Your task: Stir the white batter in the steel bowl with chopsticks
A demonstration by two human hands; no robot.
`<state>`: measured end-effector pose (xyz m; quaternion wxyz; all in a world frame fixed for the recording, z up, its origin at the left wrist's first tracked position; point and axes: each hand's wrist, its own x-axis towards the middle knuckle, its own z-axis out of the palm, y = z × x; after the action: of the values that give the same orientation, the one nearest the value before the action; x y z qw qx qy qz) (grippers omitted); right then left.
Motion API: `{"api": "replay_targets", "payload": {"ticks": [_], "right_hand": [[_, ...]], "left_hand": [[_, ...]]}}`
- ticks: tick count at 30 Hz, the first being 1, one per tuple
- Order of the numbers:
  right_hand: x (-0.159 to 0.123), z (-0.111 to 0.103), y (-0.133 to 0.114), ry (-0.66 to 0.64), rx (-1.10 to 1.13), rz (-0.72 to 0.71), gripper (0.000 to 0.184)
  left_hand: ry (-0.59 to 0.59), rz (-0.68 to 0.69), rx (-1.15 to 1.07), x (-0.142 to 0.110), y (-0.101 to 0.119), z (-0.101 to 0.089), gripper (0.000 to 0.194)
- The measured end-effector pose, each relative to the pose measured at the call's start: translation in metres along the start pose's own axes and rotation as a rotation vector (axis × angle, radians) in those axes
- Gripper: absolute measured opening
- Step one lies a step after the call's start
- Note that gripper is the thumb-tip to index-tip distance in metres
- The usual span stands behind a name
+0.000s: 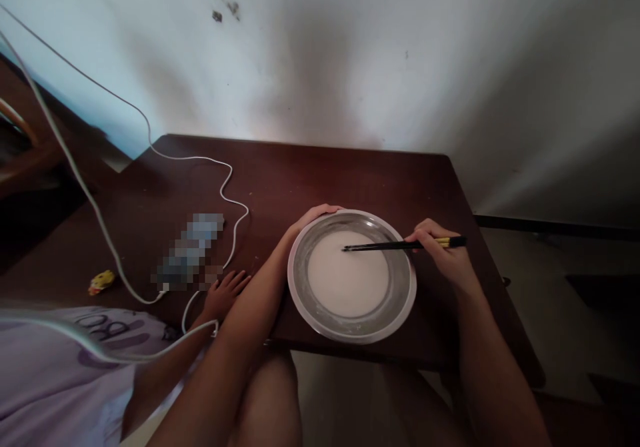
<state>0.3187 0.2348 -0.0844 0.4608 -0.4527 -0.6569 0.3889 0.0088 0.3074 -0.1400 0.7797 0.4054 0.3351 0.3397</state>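
Note:
A round metal bowl (406, 285) holding white batter (347, 277) sits on a dark wooden table (300, 173), near its front edge. My left hand (313, 217) curls round the bowl's far left rim and steadies it. My right hand (443, 257) is closed on a pair of black chopsticks (385, 246) with yellow bands. Their tips rest on the batter near the bowl's middle.
Another person in a pale purple shirt (60, 367) sits at my left, with one small hand (225, 293) flat on the table. A white cable (227, 187), a blurred-out object (190, 250) and a small yellow wrapper (101, 281) lie on the table's left side. A white wall stands behind.

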Motion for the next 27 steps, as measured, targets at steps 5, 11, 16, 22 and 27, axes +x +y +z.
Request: {"api": "replay_targets", "payload": {"ticks": [5, 11, 16, 22, 27], "right_hand": [[-0.0027, -0.0050, 0.0003, -0.001, 0.109, 0.036, 0.037], [-0.0030, 0.0021, -0.0013, -0.113, 0.012, 0.003, 0.024], [-0.0042, -0.0061, 0.0018, 0.042, 0.084, 0.035, 0.034], [-0.0055, 0.0019, -0.0020, -0.137, 0.028, -0.016, 0.028], [-0.0037, -0.0044, 0.0021, 0.038, 0.029, 0.026, 0.027]], "left_hand": [[-0.015, 0.027, 0.035, -0.0010, 0.0021, 0.0011, 0.027], [0.020, 0.007, 0.020, -0.0007, 0.0024, 0.0015, 0.028], [-0.022, 0.009, 0.012, -0.0016, 0.0006, 0.0012, 0.032], [-0.015, 0.017, 0.019, -0.0021, -0.0012, 0.0004, 0.031], [0.011, -0.007, 0.009, -0.0027, 0.0000, 0.0008, 0.026]]}}
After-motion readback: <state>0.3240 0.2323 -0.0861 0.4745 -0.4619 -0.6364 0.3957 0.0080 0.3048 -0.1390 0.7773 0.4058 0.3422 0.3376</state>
